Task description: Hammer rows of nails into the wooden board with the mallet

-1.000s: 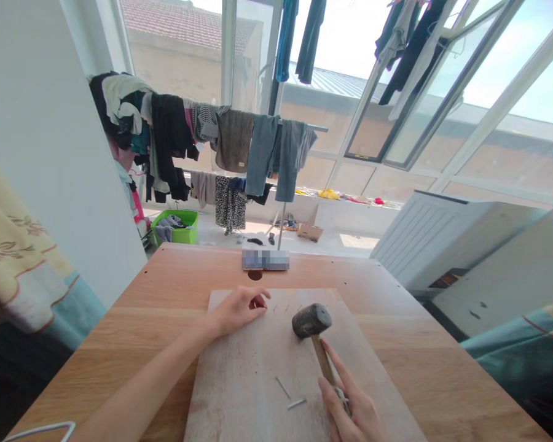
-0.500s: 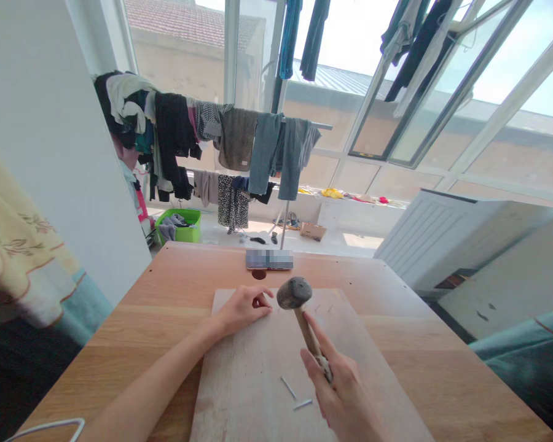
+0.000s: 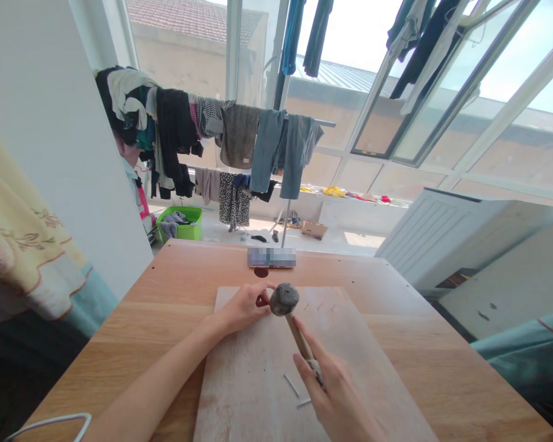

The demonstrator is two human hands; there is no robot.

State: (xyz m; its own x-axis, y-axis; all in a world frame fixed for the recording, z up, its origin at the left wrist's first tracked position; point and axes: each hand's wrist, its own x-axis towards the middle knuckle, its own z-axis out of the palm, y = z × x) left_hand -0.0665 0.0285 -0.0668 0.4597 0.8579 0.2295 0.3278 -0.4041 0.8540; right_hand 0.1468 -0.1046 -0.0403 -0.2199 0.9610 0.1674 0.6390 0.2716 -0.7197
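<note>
My right hand (image 3: 336,383) is wrapped round the wooden handle of a rubber mallet (image 3: 284,299) with a dark grey head. The mallet's head is right beside the fingertips of my left hand (image 3: 246,307), which rests on a pale wooden board (image 3: 239,380). The left thumb and forefinger are curled into a pinch; whatever is between their tips is hidden behind the mallet head. To the right of the head, several thin nails (image 3: 320,306) stand in a row in the board. Two loose nails, one a silver nail (image 3: 291,385), lie nearer me, the second partly covered by my right hand.
The board lies on a wood-grain table (image 3: 419,350) with a round hole near its far edge. A blurred flat box (image 3: 271,258) sits there. A white cable (image 3: 80,417) is at the lower left. Beyond are a clothes rack (image 3: 239,135) and a green basket (image 3: 191,224).
The mallet head has come down and to the left, closer to my left fingertips. My right hand has shifted slightly left with it. The left hand keeps its place on the board.
</note>
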